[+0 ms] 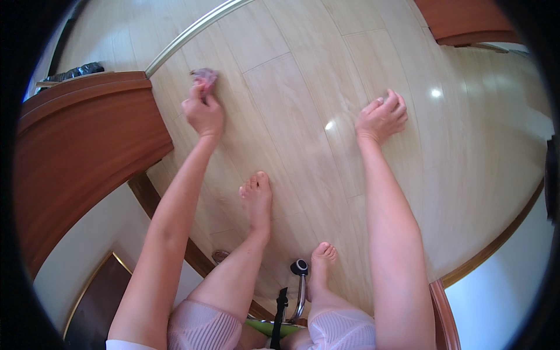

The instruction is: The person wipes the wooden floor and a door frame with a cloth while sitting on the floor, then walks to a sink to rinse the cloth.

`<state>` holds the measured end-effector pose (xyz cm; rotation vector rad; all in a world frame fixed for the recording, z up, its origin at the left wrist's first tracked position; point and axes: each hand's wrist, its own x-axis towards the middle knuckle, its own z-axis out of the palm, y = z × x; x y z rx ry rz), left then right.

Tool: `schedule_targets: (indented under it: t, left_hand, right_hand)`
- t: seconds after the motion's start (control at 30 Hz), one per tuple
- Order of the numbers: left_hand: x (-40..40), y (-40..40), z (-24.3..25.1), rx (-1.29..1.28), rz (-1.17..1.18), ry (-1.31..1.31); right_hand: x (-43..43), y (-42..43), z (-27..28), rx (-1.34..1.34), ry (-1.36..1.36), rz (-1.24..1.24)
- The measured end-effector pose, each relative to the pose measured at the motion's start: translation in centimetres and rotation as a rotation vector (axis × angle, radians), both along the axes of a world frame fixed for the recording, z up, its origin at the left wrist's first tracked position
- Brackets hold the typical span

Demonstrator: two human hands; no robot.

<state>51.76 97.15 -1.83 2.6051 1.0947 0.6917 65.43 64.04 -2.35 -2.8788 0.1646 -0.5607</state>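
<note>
My left hand (pixel 204 111) is stretched forward over the wood-look floor, beside a reddish-brown wooden cabinet or door frame. Its fingers pinch a small crumpled pink and grey item (pixel 205 78), slightly blurred, perhaps a cloth or a wrapper. My right hand (pixel 383 114) reaches out to the right above the floor boards (pixel 306 131), with its fingers curled. Whether something small lies between those fingers cannot be made out. Both of my bare feet rest on the floor between my arms.
A reddish-brown wooden panel (pixel 96 127) stands at the left, with a black plastic-looking bundle (pixel 78 72) behind it. A pale floor strip (pixel 192 37) crosses the upper left. Another wooden piece (pixel 472 19) is at upper right. A chrome tube with a black end (pixel 299 267) stands between my legs.
</note>
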Motion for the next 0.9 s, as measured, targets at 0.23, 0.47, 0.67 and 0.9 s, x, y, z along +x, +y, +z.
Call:
schedule_targets:
  t: [0.23, 0.47, 0.67, 0.9]
  left_hand:
    - [3.2, -16.7, 2.4, -0.196, -0.744, -0.107]
    - [0.5, -19.3, 0.2, -0.28, -0.966, -0.27]
    - [-4.3, -4.0, 0.4, -0.12, -0.263, -0.189]
    - [-3.5, -3.7, -1.3, -0.238, 0.057, -0.037]
  right_hand:
    - [0.0, 0.1, -0.1, 0.05, -0.073, 0.029]
    - [1.6, -7.1, 0.2, 0.272, -0.002, 0.457]
    - [-3.5, -27.3, 3.2, -0.124, 0.426, -0.282]
    - [-6.7, -36.3, 2.1, 0.078, 0.737, -0.319]
